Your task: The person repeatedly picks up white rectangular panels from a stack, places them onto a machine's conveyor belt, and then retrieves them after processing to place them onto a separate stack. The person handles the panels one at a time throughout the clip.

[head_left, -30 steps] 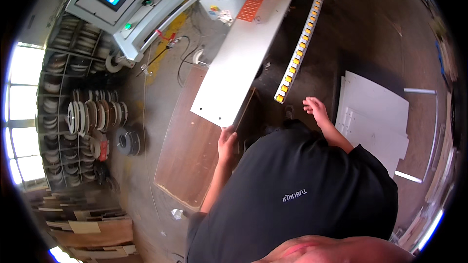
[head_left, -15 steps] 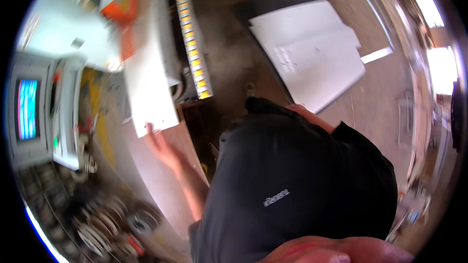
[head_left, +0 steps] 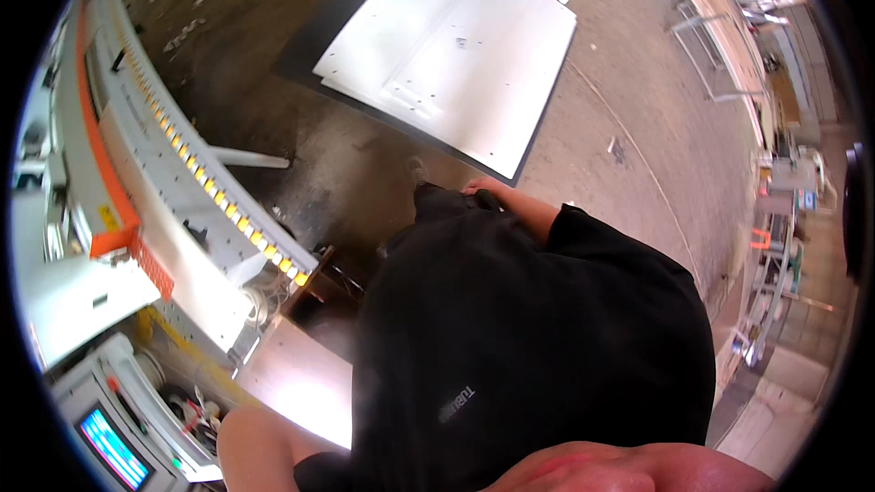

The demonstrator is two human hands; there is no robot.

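My right hand point(head_left: 485, 186) hangs low by the front of my black clothing, seeming to hold nothing. Its fingers are small and partly hidden, so their pose is unclear. Only a bent part of my left arm point(head_left: 260, 451) shows at the lower left; that hand is out of the picture. Nearest to this arm is a pale flat table surface point(head_left: 296, 369). Beyond it a long white metal piece point(head_left: 196, 278) lies along a machine with an orange guard point(head_left: 150, 264). White cut sheet panels point(head_left: 483, 55) lie on a dark sheet point(head_left: 305, 59) on the floor, ahead of my right hand.
A yellow-and-white striped rail point(head_left: 219, 200) edges the machine on the left. A control panel with a lit screen point(head_left: 114, 446) stands at the lower left. Along the right wall are a metal frame point(head_left: 715, 55) and cluttered shelving point(head_left: 770, 264).
The view has swung, bringing the machine lower and the floor panels further left. My left hand, earlier at the end of the white metal piece with fingers apart, has left the picture.
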